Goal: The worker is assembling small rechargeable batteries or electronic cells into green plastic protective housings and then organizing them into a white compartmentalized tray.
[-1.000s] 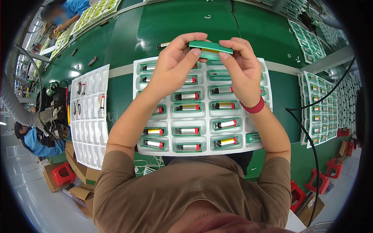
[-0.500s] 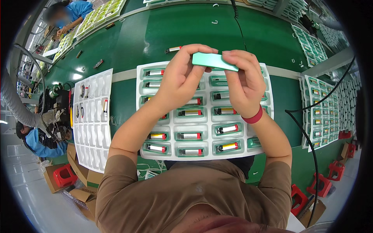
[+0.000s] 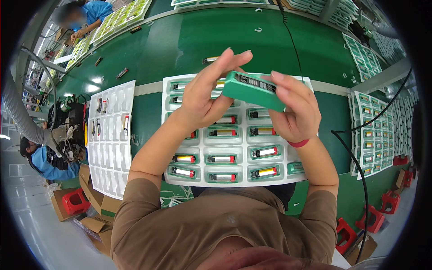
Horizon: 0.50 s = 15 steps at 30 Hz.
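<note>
A green plastic case (image 3: 254, 92), shaped like a long box, is raised above the white tray and tilted, its open side showing dark and silvery parts inside. My right hand (image 3: 297, 105) is closed around the case's right end, fingers over the upper edge and thumb below. At its left end, my left hand (image 3: 207, 92) has its fingers stretched up and apart, with the thumb close against the case; whether they touch is unclear. Beneath both hands, the white tray (image 3: 243, 153) has pockets with green cases, many bearing silver or yellow cylindrical cells (image 3: 221, 159) with red ends.
Left of me lies another white tray (image 3: 110, 153), holding a few loose parts. Trays of similar pieces (image 3: 370, 130) stand at the right, near a hanging black cable (image 3: 351, 144). A loose cell (image 3: 209, 59) rests beyond my hands. Co-workers in blue (image 3: 96, 11) sit at the left.
The green case has turned from showing its smooth pale side to showing its open side with parts inside. My left fingers have straightened away from it; my right hand has shifted slightly right and down.
</note>
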Motion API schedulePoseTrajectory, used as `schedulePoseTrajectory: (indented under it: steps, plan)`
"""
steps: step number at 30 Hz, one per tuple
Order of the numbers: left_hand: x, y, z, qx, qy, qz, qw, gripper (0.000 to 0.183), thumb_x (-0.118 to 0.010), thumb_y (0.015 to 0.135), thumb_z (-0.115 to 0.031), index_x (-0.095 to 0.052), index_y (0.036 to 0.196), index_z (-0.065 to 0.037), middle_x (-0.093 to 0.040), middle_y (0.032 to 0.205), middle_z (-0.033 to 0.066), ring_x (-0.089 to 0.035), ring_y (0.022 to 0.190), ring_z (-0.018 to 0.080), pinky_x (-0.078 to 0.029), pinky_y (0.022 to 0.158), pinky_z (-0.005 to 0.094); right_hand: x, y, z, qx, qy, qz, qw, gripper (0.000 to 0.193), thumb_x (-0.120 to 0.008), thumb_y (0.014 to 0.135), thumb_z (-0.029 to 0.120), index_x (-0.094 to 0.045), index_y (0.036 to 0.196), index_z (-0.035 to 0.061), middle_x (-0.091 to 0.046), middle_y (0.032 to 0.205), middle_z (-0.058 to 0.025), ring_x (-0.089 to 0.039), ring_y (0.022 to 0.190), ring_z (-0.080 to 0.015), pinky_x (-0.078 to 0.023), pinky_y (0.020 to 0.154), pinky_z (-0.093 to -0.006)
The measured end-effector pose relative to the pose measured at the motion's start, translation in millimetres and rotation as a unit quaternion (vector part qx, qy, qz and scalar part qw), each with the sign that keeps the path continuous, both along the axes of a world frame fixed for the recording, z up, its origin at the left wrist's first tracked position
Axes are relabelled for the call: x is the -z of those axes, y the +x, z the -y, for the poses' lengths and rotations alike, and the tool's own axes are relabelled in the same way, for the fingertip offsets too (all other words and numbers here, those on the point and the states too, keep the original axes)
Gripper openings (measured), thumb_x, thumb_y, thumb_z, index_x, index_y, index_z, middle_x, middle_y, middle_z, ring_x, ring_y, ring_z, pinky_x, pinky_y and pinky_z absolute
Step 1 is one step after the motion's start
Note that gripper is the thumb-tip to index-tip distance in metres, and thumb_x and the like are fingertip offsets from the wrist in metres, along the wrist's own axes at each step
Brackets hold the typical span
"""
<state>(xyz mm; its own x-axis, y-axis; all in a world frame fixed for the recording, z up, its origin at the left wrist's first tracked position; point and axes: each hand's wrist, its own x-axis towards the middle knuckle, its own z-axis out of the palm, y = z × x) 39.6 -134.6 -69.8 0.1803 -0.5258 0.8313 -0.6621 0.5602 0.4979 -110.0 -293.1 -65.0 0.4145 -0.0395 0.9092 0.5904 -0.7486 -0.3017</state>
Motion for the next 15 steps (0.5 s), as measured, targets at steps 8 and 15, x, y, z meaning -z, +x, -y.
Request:
schedulePoseTrajectory:
  steps: [8,15]
  plan:
    - [-5.4,3.4,-9.9,-0.008,-0.002,0.021,1.000,0.070,-0.065,0.081,0.011,-0.044,0.147,0.002,-0.063,0.136,0.0213,-0.070,0.109,0.0296,-0.055,0.094,0.0397,-2.5,0.9,0.0,0.001,-0.103,0.053,0.993,0.063,-0.069,0.067,-0.020,-0.060,0.125,0.0023,-0.061,0.129,-0.0202,-0.070,0.105,-0.0360,-0.061,0.085,-0.0392]
    - [-10.8,3.5,-5.6,-0.038,0.007,0.093,0.995,0.049,-0.069,0.079,0.005,-0.061,0.127,0.001,-0.071,0.120,0.0159,-0.069,0.106,0.0311,-0.053,0.094,0.0375,-10.8,-4.9,3.9,0.023,-0.109,0.032,0.993,0.057,-0.071,0.068,-0.017,-0.063,0.121,0.0014,-0.066,0.117,-0.0191,-0.070,0.095,-0.0350,-0.060,0.078,-0.0408]
